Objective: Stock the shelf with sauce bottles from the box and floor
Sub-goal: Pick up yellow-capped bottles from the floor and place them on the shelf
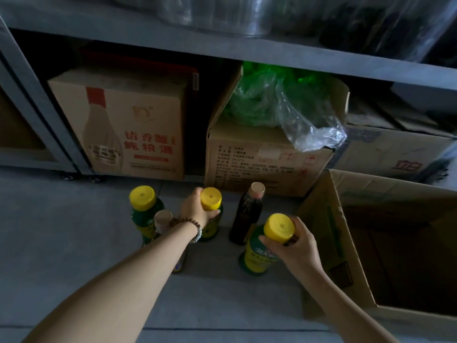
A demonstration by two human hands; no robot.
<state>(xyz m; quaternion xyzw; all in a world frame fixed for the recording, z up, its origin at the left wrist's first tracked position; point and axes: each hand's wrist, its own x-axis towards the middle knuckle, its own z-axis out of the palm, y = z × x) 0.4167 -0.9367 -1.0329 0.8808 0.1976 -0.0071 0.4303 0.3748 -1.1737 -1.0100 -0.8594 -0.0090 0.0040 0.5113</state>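
Several sauce bottles stand upright on the grey floor in front of the shelf. My left hand [195,209] grips the neck of a green bottle with a yellow cap [211,198]. My right hand [295,246] grips another yellow-capped green bottle [279,228] just left of the open cardboard box [351,243]. A third yellow-capped bottle [142,198] stands at the far left. A dark bottle with a tan cap [247,214] stands between my hands. A smaller tan-capped bottle [163,220] is partly hidden behind my left wrist.
The grey shelf board [222,45] runs across the top with clear containers on it. Under it sit a printed carton [128,125], an open carton with green plastic bags [267,154] and another carton [395,152]. A wheeled cabinet [37,134] stands at left.
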